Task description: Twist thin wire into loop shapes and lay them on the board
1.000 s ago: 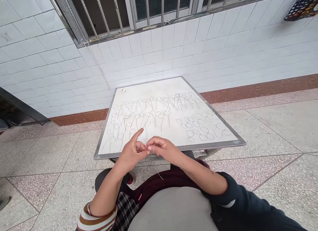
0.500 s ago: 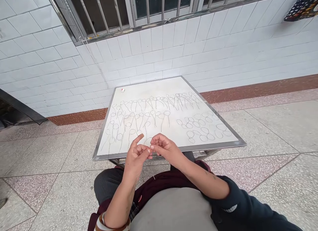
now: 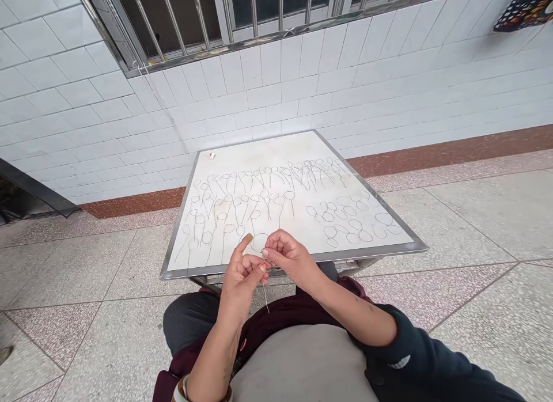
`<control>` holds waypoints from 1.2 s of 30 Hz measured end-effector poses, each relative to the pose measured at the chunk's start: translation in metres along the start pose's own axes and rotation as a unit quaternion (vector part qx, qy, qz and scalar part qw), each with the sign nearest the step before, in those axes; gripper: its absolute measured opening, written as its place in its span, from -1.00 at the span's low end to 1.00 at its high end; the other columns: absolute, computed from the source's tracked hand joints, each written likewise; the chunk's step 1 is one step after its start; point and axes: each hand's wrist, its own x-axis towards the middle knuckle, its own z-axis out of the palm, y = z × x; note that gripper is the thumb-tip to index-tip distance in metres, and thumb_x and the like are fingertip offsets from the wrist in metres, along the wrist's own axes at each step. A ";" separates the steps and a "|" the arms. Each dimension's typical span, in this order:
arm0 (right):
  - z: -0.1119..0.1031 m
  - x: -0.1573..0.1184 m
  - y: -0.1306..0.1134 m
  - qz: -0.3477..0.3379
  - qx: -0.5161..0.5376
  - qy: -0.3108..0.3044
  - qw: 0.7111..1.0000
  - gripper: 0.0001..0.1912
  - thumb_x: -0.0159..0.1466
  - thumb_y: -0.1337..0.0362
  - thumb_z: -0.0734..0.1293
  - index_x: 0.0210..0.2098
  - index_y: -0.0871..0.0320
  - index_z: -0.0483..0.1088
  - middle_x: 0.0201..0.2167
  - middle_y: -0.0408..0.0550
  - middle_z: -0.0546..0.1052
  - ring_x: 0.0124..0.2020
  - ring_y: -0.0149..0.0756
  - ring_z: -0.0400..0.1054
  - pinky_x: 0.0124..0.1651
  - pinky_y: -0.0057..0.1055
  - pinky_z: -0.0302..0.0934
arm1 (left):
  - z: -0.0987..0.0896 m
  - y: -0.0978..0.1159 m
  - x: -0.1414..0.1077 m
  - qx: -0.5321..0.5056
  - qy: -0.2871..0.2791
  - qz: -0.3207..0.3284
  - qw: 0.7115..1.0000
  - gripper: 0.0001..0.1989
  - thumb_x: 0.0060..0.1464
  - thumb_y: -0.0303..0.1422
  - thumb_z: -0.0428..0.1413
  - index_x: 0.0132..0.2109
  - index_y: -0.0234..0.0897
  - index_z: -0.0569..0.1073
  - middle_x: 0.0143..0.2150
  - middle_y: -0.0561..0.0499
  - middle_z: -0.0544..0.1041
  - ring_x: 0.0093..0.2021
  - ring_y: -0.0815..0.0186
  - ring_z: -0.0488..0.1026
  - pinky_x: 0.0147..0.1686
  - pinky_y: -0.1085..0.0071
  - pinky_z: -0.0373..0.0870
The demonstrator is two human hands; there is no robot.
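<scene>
Over the near edge of a white table (image 3: 254, 148), my left hand (image 3: 244, 272) and my right hand (image 3: 287, 255) meet at the fingertips. Both pinch a thin wire (image 3: 266, 298), whose straight tail hangs below the fingers towards my lap. A round loop (image 3: 259, 235) shows just beyond the fingertips; whether it joins this wire is hard to tell. My left index finger sticks out. Beyond my hands lie rows of wire loops with long tails (image 3: 268, 200), and at the right of the table several rings without clear tails (image 3: 354, 223).
A small white and red object (image 3: 212, 156) sits at the table's far left corner. Behind the table stands a white tiled wall (image 3: 259, 97) with a barred window (image 3: 254, 10). A dark patterned cloth (image 3: 525, 10) hangs at upper right. My knees are under the table's near edge.
My fingertips have shifted slightly to the right and a little apart. More of the hanging wire tail shows beneath them, and the round loop beyond them shows more clearly.
</scene>
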 end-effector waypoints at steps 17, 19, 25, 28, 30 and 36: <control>-0.015 0.004 -0.001 -0.008 -0.003 0.078 0.997 -0.80 0.14 0.20 0.38 -0.42 0.11 0.27 -0.54 -0.25 0.37 -0.53 -0.46 0.16 -0.42 -0.45 0.09 | 0.008 -0.023 -0.015 0.084 -0.020 0.009 0.996 -0.35 0.13 -0.31 0.10 0.31 -0.17 0.05 -0.37 0.07 0.44 -0.43 0.40 0.31 -0.32 0.43 0.31; -0.019 0.006 -0.001 -0.013 0.003 0.094 0.996 -0.81 0.13 0.21 0.39 -0.41 0.11 0.28 -0.53 -0.26 0.37 -0.53 -0.47 0.16 -0.41 -0.45 0.09 | 0.009 -0.025 -0.017 0.083 -0.021 -0.003 0.996 -0.36 0.13 -0.31 0.10 0.31 -0.16 0.07 -0.36 0.07 0.45 -0.43 0.41 0.31 -0.31 0.43 0.31; -0.026 0.011 0.000 -0.020 0.007 0.113 0.993 -0.79 0.10 0.20 0.40 -0.44 0.10 0.27 -0.55 -0.26 0.37 -0.55 -0.46 0.16 -0.43 -0.44 0.07 | 0.009 -0.031 -0.019 0.081 -0.027 -0.023 0.996 -0.36 0.12 -0.30 0.10 0.30 -0.19 0.08 -0.36 0.06 0.44 -0.40 0.39 0.31 -0.29 0.42 0.31; -0.030 0.014 0.001 -0.020 0.009 0.123 0.992 -0.78 0.09 0.19 0.41 -0.43 0.10 0.27 -0.56 -0.26 0.37 -0.55 -0.46 0.15 -0.43 -0.44 0.06 | 0.008 -0.034 -0.017 0.086 -0.029 -0.030 0.995 -0.37 0.12 -0.29 0.10 0.30 -0.20 0.09 -0.36 0.06 0.43 -0.40 0.38 0.31 -0.29 0.41 0.31; -0.031 0.015 0.004 -0.018 0.006 0.122 0.992 -0.76 0.09 0.17 0.41 -0.43 0.11 0.26 -0.55 -0.25 0.38 -0.56 -0.46 0.15 -0.43 -0.44 0.05 | 0.008 -0.038 -0.016 0.089 -0.024 -0.029 0.995 -0.37 0.11 -0.29 0.11 0.29 -0.22 0.11 -0.38 0.06 0.42 -0.41 0.38 0.30 -0.29 0.41 0.30; -0.032 0.018 0.019 -0.001 -0.009 0.112 0.994 -0.72 0.08 0.11 0.40 -0.44 0.10 0.23 -0.57 -0.25 0.37 -0.56 -0.45 0.14 -0.44 -0.44 0.07 | 0.008 -0.047 -0.016 0.162 -0.015 -0.008 0.987 -0.39 0.13 -0.27 0.07 0.29 -0.25 0.09 -0.41 0.08 0.39 -0.43 0.37 0.29 -0.30 0.41 0.28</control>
